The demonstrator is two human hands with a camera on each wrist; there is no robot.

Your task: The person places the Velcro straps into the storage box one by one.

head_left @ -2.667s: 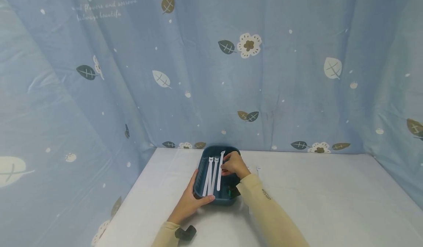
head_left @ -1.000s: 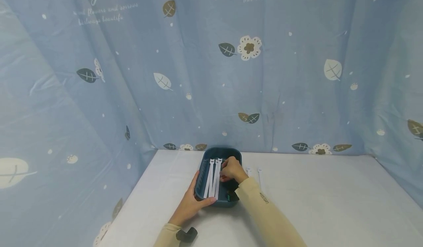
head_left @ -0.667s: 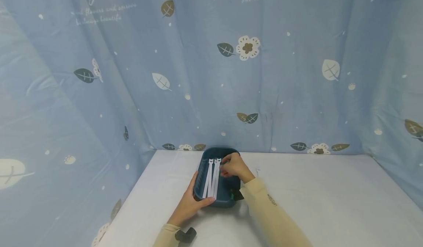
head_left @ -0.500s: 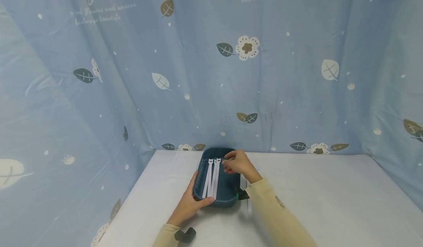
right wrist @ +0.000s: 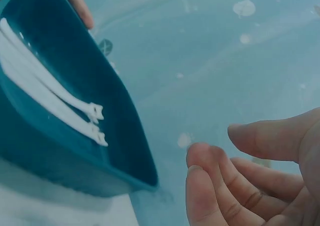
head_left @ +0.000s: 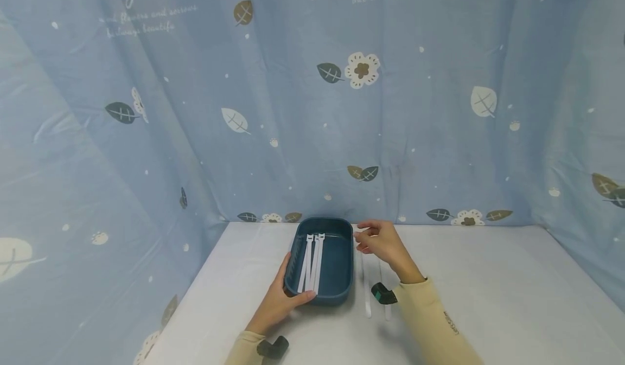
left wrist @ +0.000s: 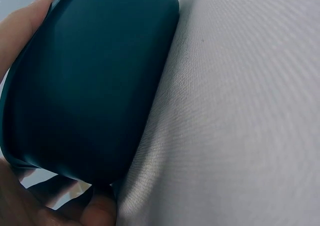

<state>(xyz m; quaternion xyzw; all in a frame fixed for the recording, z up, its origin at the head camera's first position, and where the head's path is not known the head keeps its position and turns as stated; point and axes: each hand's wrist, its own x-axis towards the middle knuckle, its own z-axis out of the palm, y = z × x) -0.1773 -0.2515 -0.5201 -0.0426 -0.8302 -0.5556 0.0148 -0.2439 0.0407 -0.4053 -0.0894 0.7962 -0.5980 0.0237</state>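
Observation:
A dark teal plastic basket [head_left: 337,262] stands on the table, and my left hand [head_left: 279,302] grips its near left corner, thumb over the front rim. In the left wrist view the fingers [left wrist: 100,208] curl at the basket's edge. Several white hook-and-loop cable ties [head_left: 317,262] lie lengthwise along the basket's left half, slotted heads [right wrist: 95,113] at the far end. Just right of the basket, my right hand [head_left: 386,243] hovers with loosely bent fingers, thumb apart from them and nothing between. Below it, two more white ties [head_left: 368,300] lie on the table, partly hidden by the hand.
The table has a white cloth [head_left: 488,289]. Blue patterned curtains [head_left: 429,137] hang behind it and at both sides. Dark wrist cameras [head_left: 273,347] sit on both wrists, the right camera [head_left: 383,293] close over the loose ties.
My right hand laid a tie beside the others in the basket, let go, then moved right, out past the rim. The left hand has kept its grip on the basket.

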